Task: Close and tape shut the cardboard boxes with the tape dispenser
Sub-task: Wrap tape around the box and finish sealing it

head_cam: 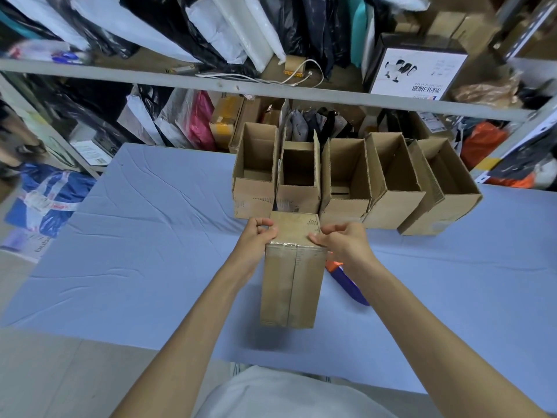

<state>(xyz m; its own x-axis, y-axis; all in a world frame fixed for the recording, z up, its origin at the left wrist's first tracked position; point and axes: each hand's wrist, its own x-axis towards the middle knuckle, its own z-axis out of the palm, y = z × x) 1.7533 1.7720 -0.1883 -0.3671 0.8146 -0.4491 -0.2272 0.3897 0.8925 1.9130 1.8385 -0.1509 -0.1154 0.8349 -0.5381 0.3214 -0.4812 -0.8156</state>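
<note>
Hands meet at the far upper edge of a closed cardboard box [291,285], which sits in the middle of the view over the blue-covered bench [150,236]. The left hand [260,233] holds the box's upper left corner, its grip narrow, with curled fingers against the side and the thumb at the edge. The right hand [340,241] takes the upper right corner the same way, its thumb lying on the top panel and the other fingers bent above it. Shiny tape [294,245] runs along that upper edge, and a centre seam runs down the face turned toward the person. A soft shadow lies on the bench cloth below the box's near end; whether the box touches the bench cannot be told.

Just right of the box, partly hidden under the right wrist, the tape dispenser [349,285] lies on the bench, showing an orange part and a purple handle.

Behind the held box, five open boxes [346,206] stand side by side in a row, flaps up, the nearest of them just beyond the fingertips. Past the bench, a metal shelf [180,82] carries plastic bags and packages.
</note>
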